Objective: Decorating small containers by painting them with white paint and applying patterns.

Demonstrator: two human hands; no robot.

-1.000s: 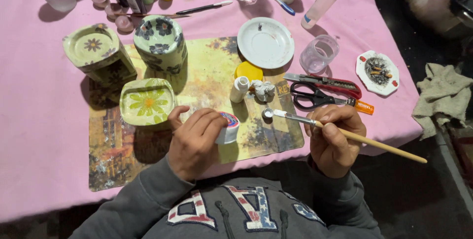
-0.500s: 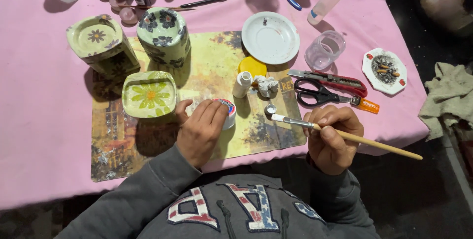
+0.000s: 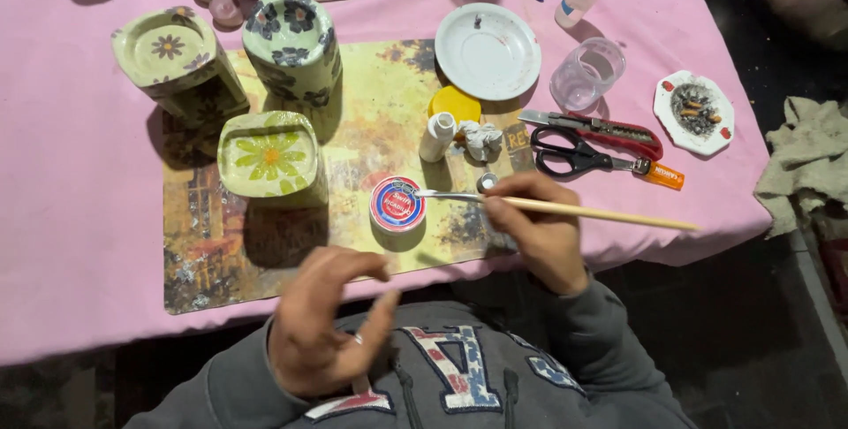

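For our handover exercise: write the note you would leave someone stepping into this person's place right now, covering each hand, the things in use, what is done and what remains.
Right hand grips a wooden-handled brush, its tip at the small round tin on the printed mat.
Left hand is open, empty, off the table edge near the body.
Three flower-decorated containers stand on the mat's left part.
Done: the containers show decoration.
Left: cannot tell; whether the tin is open is unclear.

A small round tin [image 3: 397,205] sits on the mat [image 3: 212,252] on the table [image 3: 71,217]. The square box [image 3: 268,155] stands left of it. Scissors [image 3: 574,153] lie to its right.
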